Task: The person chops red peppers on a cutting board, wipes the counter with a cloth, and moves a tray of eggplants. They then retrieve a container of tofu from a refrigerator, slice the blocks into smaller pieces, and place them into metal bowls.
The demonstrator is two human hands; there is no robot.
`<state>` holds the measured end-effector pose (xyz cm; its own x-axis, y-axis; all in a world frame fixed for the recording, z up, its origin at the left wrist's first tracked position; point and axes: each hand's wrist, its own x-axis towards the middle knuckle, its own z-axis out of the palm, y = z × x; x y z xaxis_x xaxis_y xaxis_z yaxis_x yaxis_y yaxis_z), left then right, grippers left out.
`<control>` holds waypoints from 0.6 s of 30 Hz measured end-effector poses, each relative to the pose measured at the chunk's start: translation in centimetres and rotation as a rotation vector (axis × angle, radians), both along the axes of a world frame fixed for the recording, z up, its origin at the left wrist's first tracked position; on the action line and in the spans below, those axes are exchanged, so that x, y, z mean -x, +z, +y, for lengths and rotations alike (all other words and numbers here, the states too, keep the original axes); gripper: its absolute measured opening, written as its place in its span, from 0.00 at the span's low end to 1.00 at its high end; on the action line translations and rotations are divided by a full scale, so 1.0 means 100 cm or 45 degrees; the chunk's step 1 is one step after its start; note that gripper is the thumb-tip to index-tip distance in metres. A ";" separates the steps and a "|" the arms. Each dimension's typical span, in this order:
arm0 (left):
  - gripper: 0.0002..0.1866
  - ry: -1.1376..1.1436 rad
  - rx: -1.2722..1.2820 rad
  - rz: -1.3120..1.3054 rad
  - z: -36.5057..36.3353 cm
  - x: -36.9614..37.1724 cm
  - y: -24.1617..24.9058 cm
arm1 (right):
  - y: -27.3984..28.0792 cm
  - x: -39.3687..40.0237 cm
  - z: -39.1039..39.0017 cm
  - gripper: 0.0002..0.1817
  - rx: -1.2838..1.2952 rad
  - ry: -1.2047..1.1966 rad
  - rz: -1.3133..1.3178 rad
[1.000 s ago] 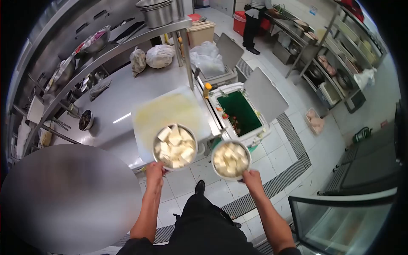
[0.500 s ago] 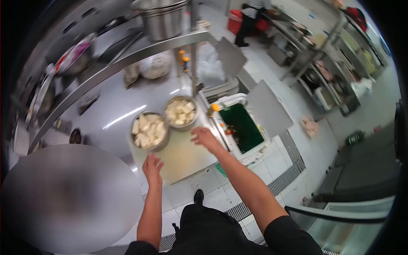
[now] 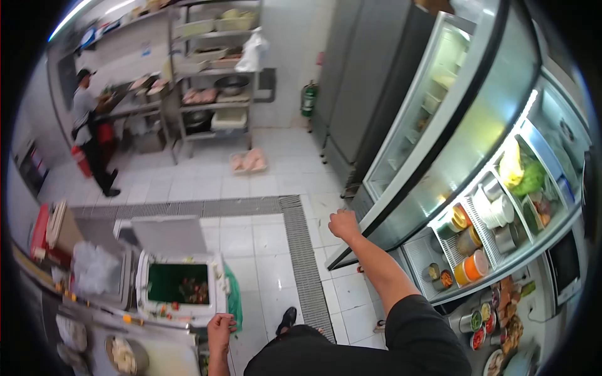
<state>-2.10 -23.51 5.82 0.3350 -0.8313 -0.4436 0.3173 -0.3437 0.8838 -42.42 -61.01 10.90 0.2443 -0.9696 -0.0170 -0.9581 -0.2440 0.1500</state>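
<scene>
My right hand (image 3: 343, 225) is stretched forward with its fingers curled in, and nothing shows in it. It is nearest to the lower part of the open glass fridge door (image 3: 433, 150); contact cannot be made out. Low in the view, my left hand (image 3: 221, 329) has its fingers loosely closed, with nothing visible in them. It is beside the white bin (image 3: 145, 301), which has a green liner and food scraps inside, and close to a green bag (image 3: 233, 294) on the bin's side. A metal pot (image 3: 123, 356) of pale chunks stands at lower left.
Lit fridge shelves (image 3: 486, 232) at right hold tubs and greens. Below them are several small containers of cut food (image 3: 480, 323). A person (image 3: 88, 125) stands at a far counter. A tray of pale meat (image 3: 249, 163) lies on the floor by a metal rack (image 3: 216, 106).
My view has swung right, from the steel table with two pots to the open fridge. My hands have left the pots' area, and their fingers have curled in.
</scene>
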 end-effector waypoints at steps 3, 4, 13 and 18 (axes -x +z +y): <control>0.08 -0.095 0.084 -0.057 -0.087 0.016 0.019 | 0.016 0.030 -0.002 0.17 0.078 -0.151 -0.023; 0.08 -0.110 0.120 -0.055 -0.117 0.028 0.022 | 0.029 0.026 -0.001 0.18 0.077 -0.228 -0.085; 0.09 -0.415 0.065 0.150 -0.283 0.126 0.023 | 0.049 0.037 0.090 0.30 -0.527 -0.406 -0.422; 0.08 -0.526 -0.168 0.176 -0.366 0.145 -0.008 | 0.004 0.064 0.072 0.30 -0.442 -0.642 -0.843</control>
<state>-16.57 -60.13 5.05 -0.0829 -0.8163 -0.5716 0.2414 -0.5730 0.7832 -48.78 -53.77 11.35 -0.1450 -0.9306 -0.3361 -0.8277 0.3002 -0.4742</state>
